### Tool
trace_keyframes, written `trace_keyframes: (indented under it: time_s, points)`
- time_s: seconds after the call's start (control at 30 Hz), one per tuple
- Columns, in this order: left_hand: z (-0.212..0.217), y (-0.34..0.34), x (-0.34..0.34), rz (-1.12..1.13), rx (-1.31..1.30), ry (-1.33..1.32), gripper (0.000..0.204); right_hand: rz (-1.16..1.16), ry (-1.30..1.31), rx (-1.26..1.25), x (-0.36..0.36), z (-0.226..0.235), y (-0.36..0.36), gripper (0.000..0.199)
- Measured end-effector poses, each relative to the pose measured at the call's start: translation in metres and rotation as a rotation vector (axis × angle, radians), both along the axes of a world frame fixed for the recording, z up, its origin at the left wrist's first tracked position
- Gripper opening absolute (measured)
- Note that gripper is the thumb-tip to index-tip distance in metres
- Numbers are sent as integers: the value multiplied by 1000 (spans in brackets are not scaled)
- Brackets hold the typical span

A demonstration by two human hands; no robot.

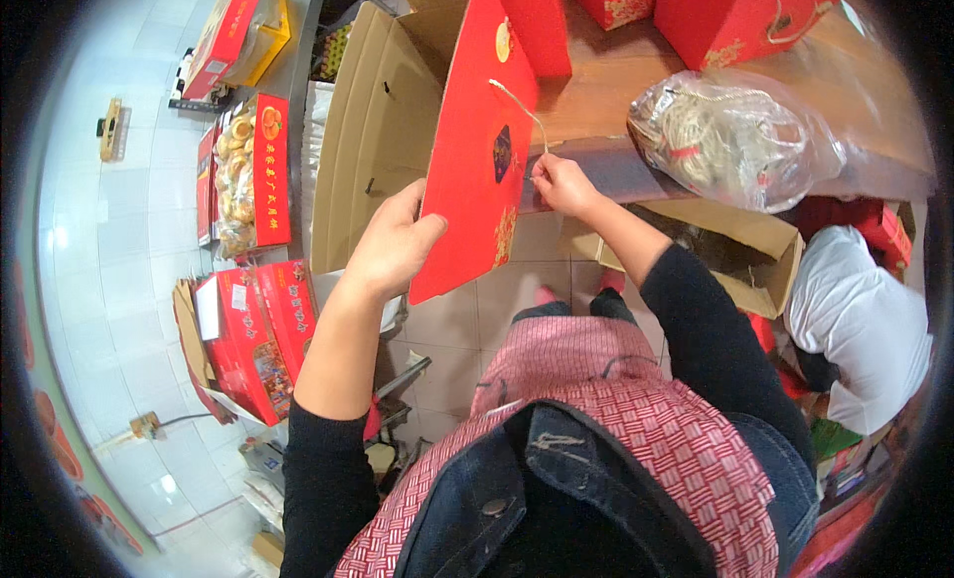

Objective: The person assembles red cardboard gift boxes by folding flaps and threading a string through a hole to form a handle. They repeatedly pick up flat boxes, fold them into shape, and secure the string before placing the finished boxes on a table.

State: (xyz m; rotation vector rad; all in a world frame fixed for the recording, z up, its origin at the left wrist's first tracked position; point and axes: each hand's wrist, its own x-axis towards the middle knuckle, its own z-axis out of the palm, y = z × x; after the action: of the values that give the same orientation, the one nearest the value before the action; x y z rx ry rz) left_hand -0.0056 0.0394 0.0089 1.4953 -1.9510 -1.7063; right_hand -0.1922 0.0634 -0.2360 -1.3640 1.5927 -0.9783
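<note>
The left hand (pixel 391 238) is clamped in a grip, its thumb (pixel 430 225) lying in front and its fingertips hidden from view. The left forearm (pixel 343 349) is bare and rises steeply from the black left sleeve (pixel 330 479). The right hand (pixel 566 185) sits farther forward, thumb and fingers drawn together in a small pinch. The right forearm (pixel 630 238) slants inward, bare down to the black right sleeve (pixel 711 315). The hands are near each other, apart.

Clear package of golden pieces (pixel 239 180) at left; red printed carton (pixel 238 325) nearby; beige socket (pixel 145 425) on white-tiled wall (pixel 121 250).
</note>
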Motion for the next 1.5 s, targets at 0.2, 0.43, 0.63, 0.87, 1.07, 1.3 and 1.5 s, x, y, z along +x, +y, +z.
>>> trace_keyframes:
  time_s: [0.2, 0.43, 0.63, 0.87, 1.07, 1.3, 1.5]
  points:
    - [6, -11, -7, -39, 412, 36, 43, -286, -715, 53, 34, 111, 62, 7]
    - [-7, -29, -1, -74, 531, 63, 39, -493, -141, -308, 77, 122, 47, 8]
    - [-11, -34, 4, -128, 534, 92, 43, -465, 145, -453, 84, 123, 44, 8]
    - [-23, -38, 6, -262, 500, 121, 39, -269, 487, -358, 81, 140, 42, 10]
    - [-14, -31, -2, -281, 654, 238, 49, -282, 198, -356, 75, 112, 31, 5]
    - [-79, -59, -3, -282, 490, 130, 31, -450, 143, -288, 98, 122, 24, 3]
    - [-64, -31, -9, -204, 350, 147, 23, -293, 379, -186, 85, 127, 34, 13]
